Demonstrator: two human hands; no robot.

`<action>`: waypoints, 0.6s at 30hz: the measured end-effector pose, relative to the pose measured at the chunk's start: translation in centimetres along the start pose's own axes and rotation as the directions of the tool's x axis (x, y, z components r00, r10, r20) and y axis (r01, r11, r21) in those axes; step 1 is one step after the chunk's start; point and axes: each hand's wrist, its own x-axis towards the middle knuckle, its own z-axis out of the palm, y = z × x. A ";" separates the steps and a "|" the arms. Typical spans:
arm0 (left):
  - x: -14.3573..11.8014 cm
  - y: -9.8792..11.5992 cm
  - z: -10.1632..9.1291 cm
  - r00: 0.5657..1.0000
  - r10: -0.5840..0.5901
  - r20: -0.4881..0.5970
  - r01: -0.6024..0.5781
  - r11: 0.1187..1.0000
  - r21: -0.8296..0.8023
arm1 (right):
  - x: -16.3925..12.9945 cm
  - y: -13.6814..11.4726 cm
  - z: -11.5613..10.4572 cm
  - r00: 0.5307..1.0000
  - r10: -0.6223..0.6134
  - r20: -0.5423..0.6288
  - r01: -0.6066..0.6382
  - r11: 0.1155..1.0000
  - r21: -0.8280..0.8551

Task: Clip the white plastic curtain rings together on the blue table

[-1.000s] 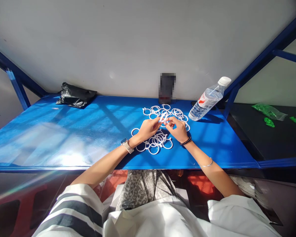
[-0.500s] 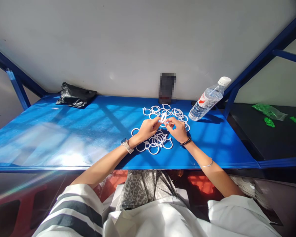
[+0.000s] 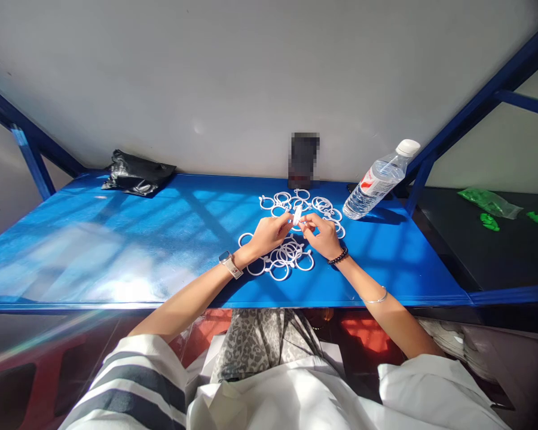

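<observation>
A white curtain ring (image 3: 297, 215) is held up between my two hands, seen nearly edge-on. My left hand (image 3: 269, 234) pinches its left side with thumb and finger. From the other side, my right hand (image 3: 323, 236) grips it with bent fingers. Behind the hands lies a loose group of white curtain rings (image 3: 321, 203), each with a small eyelet. Nearer the front edge, a second overlapping pile of curtain rings (image 3: 288, 255) lies below and between my wrists. My fingers partly cover the rings of the far group.
The blue table (image 3: 183, 239) carries a black plastic bag (image 3: 137, 173) at the back left. A clear water bottle (image 3: 376, 182) stands at the right, beside the far rings. A dark pixelated object (image 3: 303, 160) leans at the wall. Green items in a bag (image 3: 488, 202) lie on the black surface at right.
The held curtain ring has turned slightly between my fingers and its opening shows less. My hands have barely shifted, and the piles lie as before.
</observation>
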 end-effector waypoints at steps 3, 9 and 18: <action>0.0 0.0 0.0 1.000 0.005 0.004 -0.005 1.000 0.009 | 0.0 0.0 0.0 1.000 0.002 -0.001 -0.002 1.000 0.011; 0.0 -0.1 -0.1 1.000 0.016 0.006 -0.016 1.000 0.025 | 0.0 0.1 0.1 1.000 0.010 0.003 -0.010 1.000 0.016; 0.0 0.0 -0.2 1.000 0.008 0.015 -0.009 1.000 0.024 | 0.0 0.2 0.1 1.000 -0.014 0.013 0.014 1.000 0.013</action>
